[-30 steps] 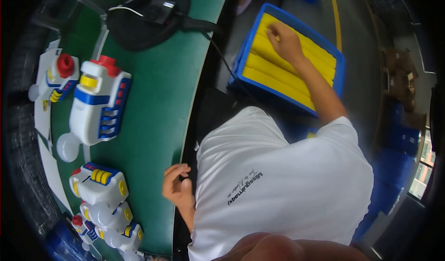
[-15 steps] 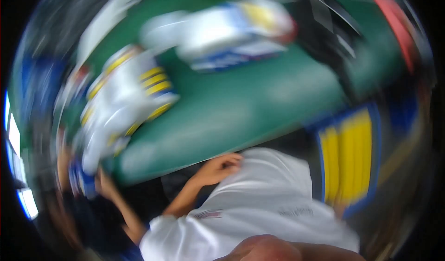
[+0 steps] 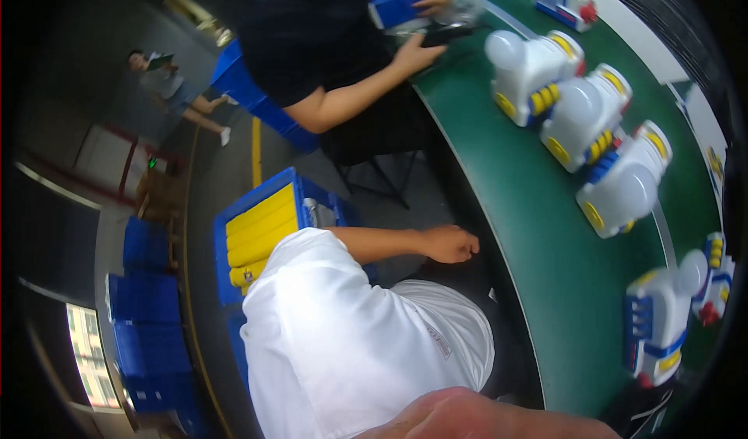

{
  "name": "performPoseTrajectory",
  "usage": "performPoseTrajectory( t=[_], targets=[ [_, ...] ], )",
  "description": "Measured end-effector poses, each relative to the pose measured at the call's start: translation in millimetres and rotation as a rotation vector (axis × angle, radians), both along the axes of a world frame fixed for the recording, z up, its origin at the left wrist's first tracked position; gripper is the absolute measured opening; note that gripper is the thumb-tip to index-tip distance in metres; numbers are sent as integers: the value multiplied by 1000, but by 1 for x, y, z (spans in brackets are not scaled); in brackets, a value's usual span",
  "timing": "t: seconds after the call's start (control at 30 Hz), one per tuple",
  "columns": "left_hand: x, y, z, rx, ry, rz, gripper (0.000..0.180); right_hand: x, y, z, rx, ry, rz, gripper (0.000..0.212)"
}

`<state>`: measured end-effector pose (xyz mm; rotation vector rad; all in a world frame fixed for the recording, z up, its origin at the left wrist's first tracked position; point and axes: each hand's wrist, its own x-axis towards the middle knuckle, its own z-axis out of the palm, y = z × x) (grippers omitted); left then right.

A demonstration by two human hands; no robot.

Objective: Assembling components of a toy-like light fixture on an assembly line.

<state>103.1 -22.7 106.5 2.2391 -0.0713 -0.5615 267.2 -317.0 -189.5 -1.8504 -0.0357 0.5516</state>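
My left hand [image 3: 452, 244] is held in front of my body, beside the near edge of the green tabletop [image 3: 538, 283]. Its fingers are curled in, and nothing shows in them. My right hand is out of sight. Nearest on the table stand three white plastic toys with round translucent domes, yellow ribs and blue parts: one toy [image 3: 561, 43], a middle one [image 3: 612, 88] and a third [image 3: 653, 147]. Another white and blue toy [image 3: 658, 322] stands at the right, next to a smaller-looking one [image 3: 713, 283].
A co-worker in a dark top [image 3: 319, 42] sits at the table, handling a blue package [image 3: 397, 7] and a black object. Left of me stands a blue crate [image 3: 220, 260] with yellow rolled items. Blue bins [image 3: 148, 322] line the wall. Another person [image 3: 167, 84] walks at the back.
My view has swung left, bringing the co-worker, the aisle and a crate into sight. My left hand, formerly at my shirt front by the table edge, now shows with fingers curled.
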Motion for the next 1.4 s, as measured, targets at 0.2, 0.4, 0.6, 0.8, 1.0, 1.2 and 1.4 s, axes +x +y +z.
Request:
performPoseTrajectory(
  t=[0.2, 0.4, 0.6, 0.8, 1.0, 1.2, 1.4],
  targets=[
    [-18, 6, -5, -51, -31, 60, 27, -23, 24, -21, 275, 159, 65, 55],
    [-67, 32, -11, -33, -84, 271, 24, -46, 23, -39, 493, 364, 81, 50],
    [-91, 48, -52, 76, -68, 197, 24, -73, -39, -49, 710, 506, -146, 46],
    [-96, 44, -28, -66, 42, 339, 20, -487, -292, 46, 813, 109, -1340, 42],
    [-17, 34, -75, -265, 105, -22, 18, -405, -200, 210, 440, 219, -1824, 22],
    [37, -4, -76, -81, 155, -265, 23, -515, -143, 193, -553, 637, -942, 37],
    [86, 38, -128, 257, -190, -641, 35, -626, -87, 239, -947, 1105, -1402, 52]
  ],
)
